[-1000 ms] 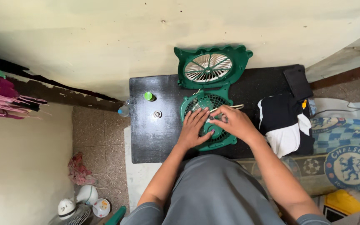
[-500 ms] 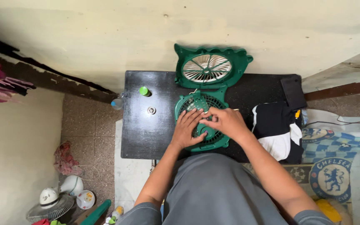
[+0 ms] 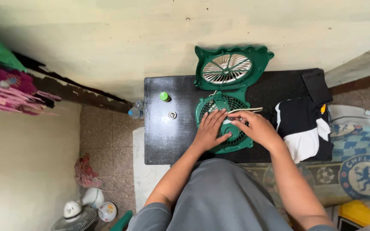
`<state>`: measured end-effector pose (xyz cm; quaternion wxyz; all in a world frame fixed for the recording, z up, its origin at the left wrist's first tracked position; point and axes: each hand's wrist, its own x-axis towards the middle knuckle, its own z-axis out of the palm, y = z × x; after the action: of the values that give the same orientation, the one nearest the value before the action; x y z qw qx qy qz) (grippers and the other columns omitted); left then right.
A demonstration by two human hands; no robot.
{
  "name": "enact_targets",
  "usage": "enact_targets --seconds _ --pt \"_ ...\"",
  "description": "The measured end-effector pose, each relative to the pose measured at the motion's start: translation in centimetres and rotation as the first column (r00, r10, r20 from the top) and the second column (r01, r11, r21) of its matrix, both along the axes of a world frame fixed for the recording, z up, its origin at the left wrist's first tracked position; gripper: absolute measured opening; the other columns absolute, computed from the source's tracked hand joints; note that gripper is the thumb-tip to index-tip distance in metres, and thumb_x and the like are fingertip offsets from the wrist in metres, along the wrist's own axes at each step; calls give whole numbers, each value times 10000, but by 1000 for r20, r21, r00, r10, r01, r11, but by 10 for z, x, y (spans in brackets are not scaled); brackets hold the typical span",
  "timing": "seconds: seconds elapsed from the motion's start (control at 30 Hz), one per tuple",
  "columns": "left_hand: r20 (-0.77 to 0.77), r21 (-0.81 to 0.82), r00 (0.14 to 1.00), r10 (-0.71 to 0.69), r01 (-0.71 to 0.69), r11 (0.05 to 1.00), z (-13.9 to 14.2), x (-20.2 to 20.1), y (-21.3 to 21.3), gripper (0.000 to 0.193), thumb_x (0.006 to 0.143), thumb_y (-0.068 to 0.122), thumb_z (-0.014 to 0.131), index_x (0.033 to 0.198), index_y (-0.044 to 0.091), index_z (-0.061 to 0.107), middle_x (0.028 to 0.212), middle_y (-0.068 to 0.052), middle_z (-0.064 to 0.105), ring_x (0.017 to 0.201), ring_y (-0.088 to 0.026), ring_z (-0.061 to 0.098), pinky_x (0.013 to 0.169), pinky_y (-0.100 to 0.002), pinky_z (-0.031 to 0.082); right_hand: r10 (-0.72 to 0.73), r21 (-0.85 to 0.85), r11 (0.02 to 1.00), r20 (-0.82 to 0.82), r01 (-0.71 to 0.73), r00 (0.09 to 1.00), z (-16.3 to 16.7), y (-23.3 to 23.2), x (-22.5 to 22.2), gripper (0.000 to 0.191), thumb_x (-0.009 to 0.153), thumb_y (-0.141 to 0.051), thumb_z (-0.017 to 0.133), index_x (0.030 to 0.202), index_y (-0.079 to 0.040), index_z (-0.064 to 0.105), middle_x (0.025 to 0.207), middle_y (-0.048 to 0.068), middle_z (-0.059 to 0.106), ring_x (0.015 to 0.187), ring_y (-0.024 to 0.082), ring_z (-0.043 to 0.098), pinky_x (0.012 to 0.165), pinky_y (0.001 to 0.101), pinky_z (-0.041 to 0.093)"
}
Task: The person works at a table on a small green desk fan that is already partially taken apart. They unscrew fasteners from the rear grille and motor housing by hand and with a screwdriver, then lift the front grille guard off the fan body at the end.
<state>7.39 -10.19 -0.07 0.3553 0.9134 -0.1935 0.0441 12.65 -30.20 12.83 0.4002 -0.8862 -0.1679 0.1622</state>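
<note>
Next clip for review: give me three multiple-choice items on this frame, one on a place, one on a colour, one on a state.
1. Where does the small green cap sit?
A. on the black table
B. on the floor
C. in a hand

2. What colour is the plastic fan housing with the grille?
A. red
B. green
C. white

3. How are the left hand and right hand placed?
A. both raised
B. one on the cloth
C. both resting on the grille

Key: 1 A, it stands on the tabletop; 2 B, the shell is green; 3 C, both palms lie on it.
</note>
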Motion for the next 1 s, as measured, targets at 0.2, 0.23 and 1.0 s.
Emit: enact_targets --seconds 0.2,0.23,1.0 --pt "-62 84 996 -57 62 994 -4 4 2 868 933 573 630 1589 88 334 1676 -63 308 1573 -286 225 1281 -530 127 -262 -289 924 -1 250 965 -9 22 -13 410 864 -436 810 985 -69 674 883 70 766 841 218 757 739 357 576" --pt "-72 91 996 -61 68 994 -5 4 3 874 930 577 627 1589 84 332 1677 -62 305 1574 -284 218 1281 -531 124 -272 -229 937 -2 264 962 -11 24 -15 403 859 -421 812 992 -68 668 892 69 764 836 209 753 733 352 576" --pt "62 -40 998 -18 20 999 -9 -1 5 749 904 473 718 1503 86 489 1631 -68 420 1538 -298 334 1270 -544 179 -154 -3 988 160 157 975 -34 8 9 363 729 -284 904 864 -40 673 806 64 685 577 165 602 542 313 495"
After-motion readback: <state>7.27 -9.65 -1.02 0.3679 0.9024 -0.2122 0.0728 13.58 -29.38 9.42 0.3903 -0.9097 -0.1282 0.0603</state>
